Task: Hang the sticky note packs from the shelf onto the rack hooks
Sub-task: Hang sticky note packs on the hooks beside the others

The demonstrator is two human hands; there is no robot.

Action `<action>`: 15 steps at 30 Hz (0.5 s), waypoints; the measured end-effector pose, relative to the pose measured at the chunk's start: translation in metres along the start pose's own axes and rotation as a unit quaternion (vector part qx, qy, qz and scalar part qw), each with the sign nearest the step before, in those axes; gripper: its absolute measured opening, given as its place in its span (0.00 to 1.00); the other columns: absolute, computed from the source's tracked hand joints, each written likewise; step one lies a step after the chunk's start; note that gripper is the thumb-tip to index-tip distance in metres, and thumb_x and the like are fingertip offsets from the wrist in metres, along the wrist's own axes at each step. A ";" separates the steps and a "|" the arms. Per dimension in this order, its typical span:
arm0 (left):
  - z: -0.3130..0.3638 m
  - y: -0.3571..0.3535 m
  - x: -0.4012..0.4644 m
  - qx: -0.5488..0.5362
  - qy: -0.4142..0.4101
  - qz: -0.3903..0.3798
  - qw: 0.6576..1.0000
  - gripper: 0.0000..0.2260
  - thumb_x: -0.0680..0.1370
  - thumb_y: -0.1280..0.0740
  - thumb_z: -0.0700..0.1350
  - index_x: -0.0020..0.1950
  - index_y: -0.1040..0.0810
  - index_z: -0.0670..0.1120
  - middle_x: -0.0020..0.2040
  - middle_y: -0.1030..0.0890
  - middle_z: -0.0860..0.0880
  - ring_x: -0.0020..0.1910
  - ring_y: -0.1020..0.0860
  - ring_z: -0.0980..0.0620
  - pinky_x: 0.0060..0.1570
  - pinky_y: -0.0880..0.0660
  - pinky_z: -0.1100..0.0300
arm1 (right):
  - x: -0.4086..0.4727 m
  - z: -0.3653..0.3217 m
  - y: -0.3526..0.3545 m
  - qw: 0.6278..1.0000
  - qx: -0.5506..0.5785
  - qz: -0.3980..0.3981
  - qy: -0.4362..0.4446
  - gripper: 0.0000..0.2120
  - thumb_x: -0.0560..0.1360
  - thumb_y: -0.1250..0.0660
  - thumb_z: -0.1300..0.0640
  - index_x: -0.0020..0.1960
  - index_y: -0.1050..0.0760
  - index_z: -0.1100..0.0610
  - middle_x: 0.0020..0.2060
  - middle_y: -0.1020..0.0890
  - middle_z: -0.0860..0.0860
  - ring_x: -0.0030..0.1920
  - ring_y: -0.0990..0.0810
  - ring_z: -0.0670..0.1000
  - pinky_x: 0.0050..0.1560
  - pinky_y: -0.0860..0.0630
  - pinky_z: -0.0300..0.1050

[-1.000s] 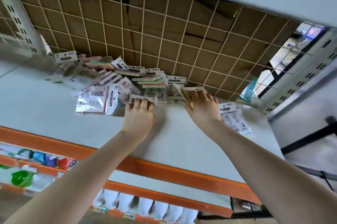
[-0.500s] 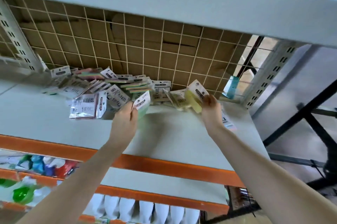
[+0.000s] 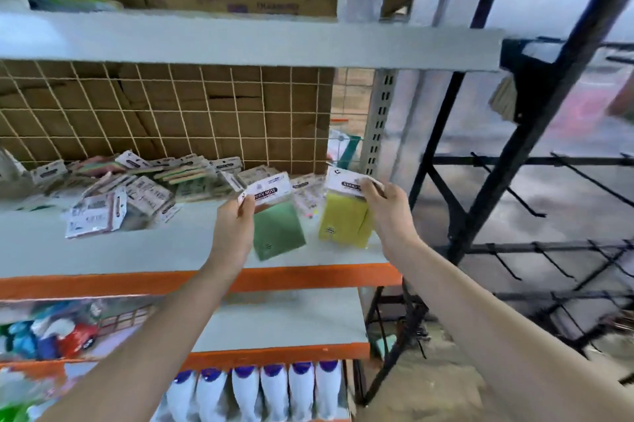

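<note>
Left hand (image 3: 233, 232): fingers pinch white header card of green pack (image 3: 278, 229), flat square pad in clear film | Right hand (image 3: 387, 212): fingers pinch header of yellow pack (image 3: 344, 220), thicker block | Both hang above shelf (image 3: 137, 250); black wire rack (image 3: 549, 250) right of right fingers.

green pack (image 3: 278, 228): dull green pad, white header card with dark lettering
yellow pack (image 3: 344, 222): bright yellow pad, white header too
pile of packs (image 3: 137, 188): mostly white cards, bits of pink and green showing
shelf (image 3: 103, 246): pale grey board, orange front edge
grid panel (image 3: 171, 112): cream wire squares over brown cardboard
rack (image 3: 514, 153): black all over
bottles (image 3: 274, 394): white with purple caps
</note>
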State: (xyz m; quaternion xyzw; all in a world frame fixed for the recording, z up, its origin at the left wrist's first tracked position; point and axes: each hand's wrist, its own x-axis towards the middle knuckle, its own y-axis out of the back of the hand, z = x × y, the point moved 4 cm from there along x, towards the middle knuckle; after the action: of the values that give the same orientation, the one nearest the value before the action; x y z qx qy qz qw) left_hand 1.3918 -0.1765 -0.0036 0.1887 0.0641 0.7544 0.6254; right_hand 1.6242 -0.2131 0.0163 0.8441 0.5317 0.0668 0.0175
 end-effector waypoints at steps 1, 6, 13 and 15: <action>0.012 -0.008 -0.010 -0.004 -0.017 -0.007 1.000 0.15 0.83 0.44 0.44 0.36 0.36 0.43 0.27 0.40 0.49 0.26 0.40 0.51 0.30 0.44 0.56 | -0.011 -0.008 0.013 1.000 0.005 -0.005 0.025 0.10 0.80 0.38 0.52 0.41 0.23 0.50 0.26 0.23 0.41 0.27 0.28 0.39 0.27 0.34 0.33; 0.083 -0.045 -0.061 0.008 -0.154 -0.025 0.988 0.13 0.82 0.43 0.44 0.46 0.23 0.38 0.29 0.29 0.45 0.32 0.31 0.51 0.27 0.39 0.65 | -0.052 -0.034 0.084 0.997 0.052 -0.008 0.054 0.10 0.80 0.37 0.54 0.51 0.19 0.57 0.40 0.16 0.50 0.40 0.20 0.48 0.43 0.24 0.46; 0.168 -0.107 -0.114 -0.033 -0.235 -0.089 0.967 0.10 0.82 0.44 0.47 0.54 0.23 0.49 0.31 0.27 0.52 0.29 0.32 0.57 0.27 0.37 0.72 | -0.086 -0.061 0.191 0.990 0.090 0.080 0.068 0.15 0.79 0.36 0.53 0.36 0.17 0.46 0.33 0.17 0.44 0.37 0.21 0.46 0.44 0.25 0.48; 0.188 -0.126 -0.129 -0.039 -0.235 -0.098 0.966 0.10 0.82 0.44 0.47 0.43 0.26 0.51 0.28 0.32 0.51 0.27 0.34 0.56 0.26 0.37 0.70 | -0.093 -0.068 0.222 0.983 0.104 0.131 0.068 0.15 0.79 0.35 0.52 0.35 0.18 0.49 0.33 0.18 0.46 0.38 0.23 0.49 0.44 0.27 0.50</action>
State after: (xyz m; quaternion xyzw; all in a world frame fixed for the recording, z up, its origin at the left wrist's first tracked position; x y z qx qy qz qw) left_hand 1.5949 -0.3008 0.1012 0.3290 -0.0957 0.6261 0.7005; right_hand 1.7744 -0.3956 0.0967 0.8972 0.4204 0.0703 -0.1160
